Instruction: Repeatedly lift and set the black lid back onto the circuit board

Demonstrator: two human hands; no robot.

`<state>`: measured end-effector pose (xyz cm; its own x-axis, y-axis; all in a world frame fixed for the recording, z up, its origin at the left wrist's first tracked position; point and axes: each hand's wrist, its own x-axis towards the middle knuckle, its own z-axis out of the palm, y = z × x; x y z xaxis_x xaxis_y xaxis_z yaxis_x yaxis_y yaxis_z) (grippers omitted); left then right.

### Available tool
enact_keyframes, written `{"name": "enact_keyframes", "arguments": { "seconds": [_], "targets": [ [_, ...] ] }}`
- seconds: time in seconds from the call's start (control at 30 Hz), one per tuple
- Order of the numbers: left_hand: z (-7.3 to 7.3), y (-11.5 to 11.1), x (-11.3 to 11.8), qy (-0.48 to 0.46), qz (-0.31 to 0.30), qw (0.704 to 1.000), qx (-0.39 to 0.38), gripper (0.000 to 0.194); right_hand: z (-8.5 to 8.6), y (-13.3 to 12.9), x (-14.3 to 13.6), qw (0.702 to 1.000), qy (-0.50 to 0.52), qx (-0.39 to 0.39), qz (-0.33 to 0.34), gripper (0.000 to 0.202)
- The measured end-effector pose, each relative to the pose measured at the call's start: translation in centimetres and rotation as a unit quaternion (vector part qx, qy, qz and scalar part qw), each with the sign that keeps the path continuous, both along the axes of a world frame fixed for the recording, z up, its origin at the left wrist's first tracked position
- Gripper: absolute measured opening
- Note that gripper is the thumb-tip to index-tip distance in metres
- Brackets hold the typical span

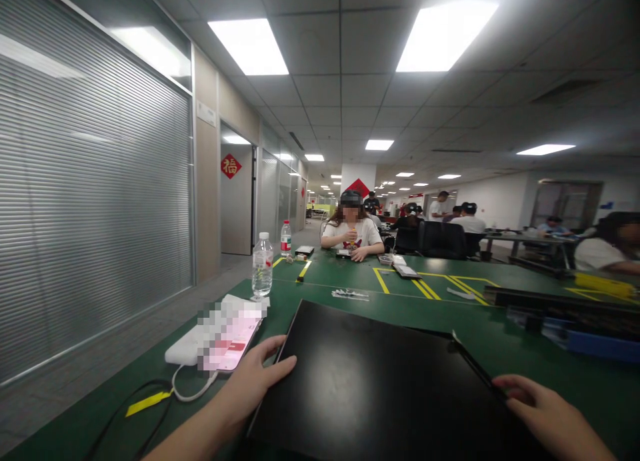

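A large flat black panel (370,381) lies in front of me, its smooth face reflecting the ceiling light. My left hand (257,378) grips its left edge, with the thumb on top and the fingers going under the rim. At the right edge, my right hand (540,408) has curled fingers against the side; its fingertips are partly hidden by the edge. The panel's far right corner shows a raised thin edge. Left of the panel, a phone (237,344) with a lit pink screen rests beside a white object (183,346) with a cable.
On the green table (300,289) stand a water bottle (263,264) and a red-capped bottle (285,238). Yellow tape marks the surface. Blue trays (600,344) and dark bars lie at right. A person (367,236) sits opposite, hands on small parts.
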<state>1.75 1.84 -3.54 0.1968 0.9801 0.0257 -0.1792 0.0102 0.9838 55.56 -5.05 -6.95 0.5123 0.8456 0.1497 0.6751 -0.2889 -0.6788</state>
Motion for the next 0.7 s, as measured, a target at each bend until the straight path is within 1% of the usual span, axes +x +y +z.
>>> {"name": "enact_keyframes", "arguments": {
  "seconds": [0.17,0.3,0.4,0.47,0.53,0.7],
  "targets": [
    [0.6,-0.3,0.3,-0.039,0.009,0.999,-0.013,0.078,0.0,0.0,-0.2,1.000,-0.003,0.013,-0.009,0.048],
    [1.1,-0.6,0.4,-0.059,0.010,0.998,0.019,0.078,0.0,0.1,-0.3,1.000,0.015,0.005,-0.010,0.054],
    [1.6,-0.9,0.3,-0.057,0.000,0.998,0.039,0.077,0.5,0.0,-0.6,0.999,0.043,0.000,-0.024,0.057],
    [1.9,-1.2,0.4,-0.052,-0.010,0.998,0.046,0.078,0.9,0.0,-0.8,0.998,0.036,0.017,-0.041,0.054],
    [2.0,-1.3,0.5,-0.057,0.000,0.997,0.052,0.076,1.3,0.1,-1.0,0.998,0.032,0.027,-0.049,0.050],
    [1.6,-0.8,0.8,-0.080,0.032,0.995,0.047,0.069,1.9,0.3,-1.4,0.993,0.109,0.025,-0.026,0.039]
  ]
}}
